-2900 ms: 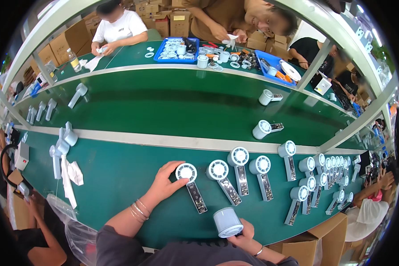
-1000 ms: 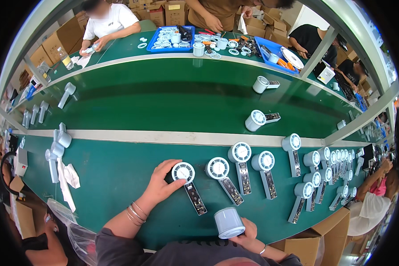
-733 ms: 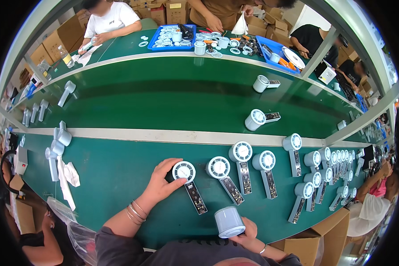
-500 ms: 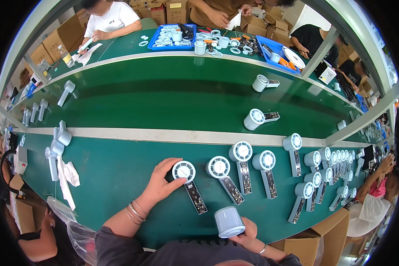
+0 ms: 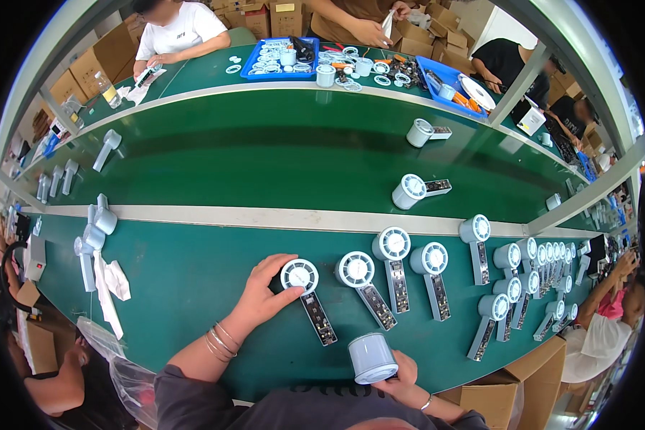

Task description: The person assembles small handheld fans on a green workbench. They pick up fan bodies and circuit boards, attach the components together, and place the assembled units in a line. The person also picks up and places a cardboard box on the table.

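Grasped the first fan (image 5: 299, 276) by its round head with the left hand (image 5: 265, 292), thumb against the near rim and fingers curled around the far left side. Rested it face up on the matte green tabletop (image 5: 193, 287), spokes radiating from a pale disc, straight handle slanting down to the right with a dark, component-speckled circuit board exposed. Clasped the second fan (image 5: 373, 358) in the right hand (image 5: 403, 373) by the table's near edge, its smooth, pale blue drum tilted; could not tell how the fingertips sat around the mostly hidden handle.

Had three matching fans (image 5: 355, 270) just rightward, with narrow green wedges between their handles, then a denser fan cluster (image 5: 509, 289) farther right. Found a broad stretch of tabletop between the left hand and a limp, creased white cloth (image 5: 107, 294) beside stacked pale blue casings (image 5: 93, 235). Met a hard, pale ledge (image 5: 265, 217) along the far edge, with a glossy green surface (image 5: 251, 158) beyond. Noticed a stiff cardboard box (image 5: 537, 369) below right and a crinkled, clear plastic bag (image 5: 125, 380) below left.
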`<state>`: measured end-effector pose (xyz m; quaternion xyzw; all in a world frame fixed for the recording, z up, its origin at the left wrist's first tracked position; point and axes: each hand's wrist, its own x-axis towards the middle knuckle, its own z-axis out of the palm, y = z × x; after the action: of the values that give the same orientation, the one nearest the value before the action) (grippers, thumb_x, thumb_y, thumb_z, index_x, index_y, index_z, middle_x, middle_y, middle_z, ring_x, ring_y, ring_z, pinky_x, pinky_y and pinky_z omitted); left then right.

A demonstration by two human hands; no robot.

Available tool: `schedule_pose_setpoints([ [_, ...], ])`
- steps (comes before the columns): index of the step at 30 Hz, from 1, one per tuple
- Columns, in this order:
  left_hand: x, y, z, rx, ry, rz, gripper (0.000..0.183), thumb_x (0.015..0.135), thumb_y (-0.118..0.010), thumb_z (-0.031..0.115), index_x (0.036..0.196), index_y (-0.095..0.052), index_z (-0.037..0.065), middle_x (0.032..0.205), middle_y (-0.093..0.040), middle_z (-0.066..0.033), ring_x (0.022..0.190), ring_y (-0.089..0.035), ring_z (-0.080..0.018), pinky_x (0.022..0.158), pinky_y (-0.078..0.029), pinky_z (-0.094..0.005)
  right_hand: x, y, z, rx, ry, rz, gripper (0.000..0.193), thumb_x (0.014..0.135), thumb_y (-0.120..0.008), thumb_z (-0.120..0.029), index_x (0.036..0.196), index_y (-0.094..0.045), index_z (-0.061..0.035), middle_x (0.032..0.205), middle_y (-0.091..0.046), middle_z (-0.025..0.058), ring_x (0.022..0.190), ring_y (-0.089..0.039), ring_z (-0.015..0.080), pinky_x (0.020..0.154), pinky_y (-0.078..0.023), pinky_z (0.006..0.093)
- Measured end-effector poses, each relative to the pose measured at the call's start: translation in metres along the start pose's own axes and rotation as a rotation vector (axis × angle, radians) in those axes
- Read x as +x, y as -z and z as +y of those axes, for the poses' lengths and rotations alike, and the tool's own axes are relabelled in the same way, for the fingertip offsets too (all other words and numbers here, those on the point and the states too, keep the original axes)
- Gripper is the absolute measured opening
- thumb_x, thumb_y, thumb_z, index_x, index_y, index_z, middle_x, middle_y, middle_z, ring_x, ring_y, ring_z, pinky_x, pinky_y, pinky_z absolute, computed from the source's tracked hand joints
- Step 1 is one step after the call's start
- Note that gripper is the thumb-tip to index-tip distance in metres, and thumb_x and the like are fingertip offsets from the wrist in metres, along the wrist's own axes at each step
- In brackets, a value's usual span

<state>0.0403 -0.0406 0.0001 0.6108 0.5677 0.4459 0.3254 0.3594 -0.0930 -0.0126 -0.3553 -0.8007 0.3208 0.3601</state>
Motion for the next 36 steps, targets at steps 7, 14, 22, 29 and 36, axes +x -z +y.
schedule_pose_setpoints([
  [7, 0.000, -0.001, 0.001, -0.003, -0.012, 0.010, 0.048, 0.074, -0.072, 0.021, 0.116, -0.055, 0.002, 0.114, -0.057, -0.0145, 0.107, -0.052, -0.0306, 0.094, -0.039, -0.0383, -0.003, 0.002, -0.005, -0.026, -0.038, -0.025, 0.052, 0.063, -0.079, -0.018, 0.108, -0.059, -0.0025, 0.079, -0.062, 0.0101, 0.065, -0.059, 0.0239, 0.059, -0.047, 0.0318],
  [14, 0.000, -0.003, -0.002, 0.006, -0.025, 0.022, 0.047, 0.074, -0.072, 0.019, 0.115, -0.056, 0.002, 0.112, -0.058, -0.0141, 0.106, -0.054, -0.0295, 0.093, -0.040, -0.0368, -0.013, 0.043, -0.028, -0.030, -0.126, -0.055, 0.048, 0.064, -0.077, -0.015, 0.107, -0.060, 0.0001, 0.080, -0.064, 0.0129, 0.064, -0.062, 0.0250, 0.057, -0.049, 0.0311],
  [22, 0.000, -0.005, -0.010, -0.034, -0.056, 0.031, 0.044, 0.077, -0.069, 0.016, 0.115, -0.055, -0.001, 0.110, -0.057, -0.0130, 0.103, -0.055, -0.0234, 0.091, -0.042, -0.0314, -0.051, 0.099, -0.063, -0.208, -0.583, -0.413, 0.037, 0.073, -0.073, -0.024, 0.101, -0.063, -0.0026, 0.081, -0.065, 0.0141, 0.072, -0.064, 0.0289, 0.065, -0.051, 0.0332],
  [29, 0.000, -0.008, -0.016, -0.065, -0.008, 0.012, 0.043, 0.080, -0.067, 0.016, 0.117, -0.054, -0.001, 0.110, -0.058, -0.0094, 0.100, -0.056, -0.0182, 0.088, -0.043, -0.0290, -0.061, 0.096, -0.062, -0.052, -0.841, -0.357, 0.037, 0.078, -0.073, -0.026, 0.099, -0.059, 0.0020, 0.078, -0.061, 0.0098, 0.071, -0.057, 0.0179, 0.065, -0.047, 0.0303],
  [36, -0.005, -0.005, -0.024, -0.189, 0.018, 0.024, 0.044, 0.082, -0.066, 0.016, 0.119, -0.052, -0.002, 0.111, -0.057, -0.0099, 0.101, -0.056, -0.0171, 0.088, -0.044, -0.0284, -0.043, 0.141, -0.112, 0.096, -0.279, 0.162, 0.041, 0.083, -0.065, -0.032, 0.107, -0.057, 0.0005, 0.100, -0.062, 0.0144, 0.090, -0.061, 0.0253, 0.074, -0.048, 0.0349],
])
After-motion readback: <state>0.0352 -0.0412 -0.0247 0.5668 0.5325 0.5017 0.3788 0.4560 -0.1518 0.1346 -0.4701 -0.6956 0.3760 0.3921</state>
